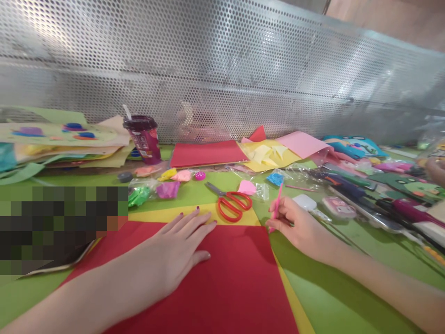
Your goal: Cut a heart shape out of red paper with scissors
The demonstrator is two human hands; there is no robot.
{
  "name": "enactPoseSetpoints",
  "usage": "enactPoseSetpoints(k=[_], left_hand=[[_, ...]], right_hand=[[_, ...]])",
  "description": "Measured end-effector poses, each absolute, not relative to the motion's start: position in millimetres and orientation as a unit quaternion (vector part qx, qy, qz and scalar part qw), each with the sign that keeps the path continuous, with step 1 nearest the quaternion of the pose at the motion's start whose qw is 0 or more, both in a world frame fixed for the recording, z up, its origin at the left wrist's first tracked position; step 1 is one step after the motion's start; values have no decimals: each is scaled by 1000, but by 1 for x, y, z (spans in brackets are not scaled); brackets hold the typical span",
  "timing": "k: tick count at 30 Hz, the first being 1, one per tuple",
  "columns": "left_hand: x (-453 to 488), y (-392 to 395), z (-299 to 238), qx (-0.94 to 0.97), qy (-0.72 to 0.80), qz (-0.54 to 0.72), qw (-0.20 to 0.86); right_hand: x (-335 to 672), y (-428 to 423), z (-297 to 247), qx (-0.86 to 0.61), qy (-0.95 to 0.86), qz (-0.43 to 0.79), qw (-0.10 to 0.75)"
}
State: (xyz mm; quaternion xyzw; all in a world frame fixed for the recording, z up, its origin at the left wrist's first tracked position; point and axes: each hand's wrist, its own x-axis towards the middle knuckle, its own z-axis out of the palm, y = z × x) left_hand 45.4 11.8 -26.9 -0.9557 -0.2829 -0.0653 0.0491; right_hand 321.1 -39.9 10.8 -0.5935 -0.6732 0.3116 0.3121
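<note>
My left hand (181, 248) lies flat with fingers stretched out on a large red paper sheet (222, 283), which rests on a yellow sheet (163, 214) on the green table. My right hand (299, 225) is closed around a thin pink stick-like tool (278, 200), held upright at the red sheet's far right corner. Red-handled scissors (231, 203) lie just beyond the sheet, between my two hands.
Small clay lumps in plastic wraps (168, 189) are scattered behind the sheets. A dark red cup with a straw (142, 138) stands at back left beside stacked papers (62, 144). Red, yellow and pink papers (243, 153) lie at the back. Pens and tools (365, 195) crowd the right. A perforated metal wall (222, 69) closes the far side.
</note>
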Motion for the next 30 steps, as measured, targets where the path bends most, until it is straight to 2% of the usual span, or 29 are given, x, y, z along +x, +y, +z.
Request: enactPoseSetpoints(k=[15, 19, 24, 28, 30], left_hand=[[43, 12, -24, -954, -290, -75, 25], [43, 10, -22, -952, -298, -62, 14], [42, 11, -24, -950, -306, -55, -1], [41, 13, -26, -948, -314, -54, -27], [40, 15, -25, -947, -315, -52, -39]], right_hand=[[327, -39, 5, -580, -705, 285, 292], [327, -37, 6, -612, -696, 212, 311], [330, -36, 13, -660, -708, 114, 224], [338, -43, 16, -622, -744, 70, 235], [339, -48, 18, -598, -769, 87, 210]])
